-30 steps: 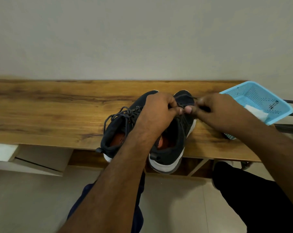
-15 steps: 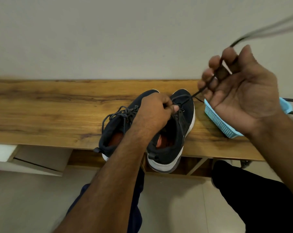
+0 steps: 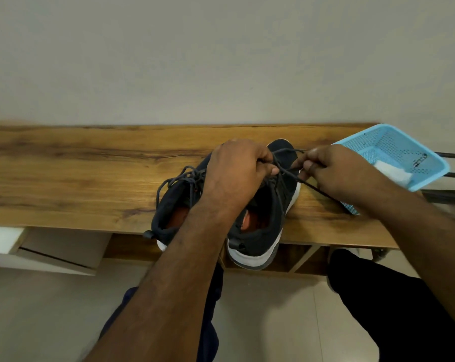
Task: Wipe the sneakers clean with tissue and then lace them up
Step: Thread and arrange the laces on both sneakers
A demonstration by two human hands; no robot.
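Note:
Two dark sneakers with white soles stand side by side on the wooden shelf [image 3: 77, 178], toes toward the wall. The left sneaker [image 3: 174, 205] has its grey laces bunched on top. My left hand [image 3: 237, 171] rests over the tongue of the right sneaker [image 3: 268, 220] and pinches its lace near the eyelets. My right hand [image 3: 333, 171] is just right of the toe, fingers closed on the dark shoelace [image 3: 291, 176], which runs from the eyelets past that hand. A white tissue [image 3: 393, 171] lies in the blue basket.
A light blue perforated basket [image 3: 393, 150] sits tilted at the shelf's right end, close behind my right hand. Black metal bars [image 3: 453, 176] run right of it. The plain wall rises behind the shelf. My legs and the tiled floor are below.
My right hand, which had pulled the lace high up to the right, has come back down beside the right sneaker's toe. My left hand stayed on the sneaker.

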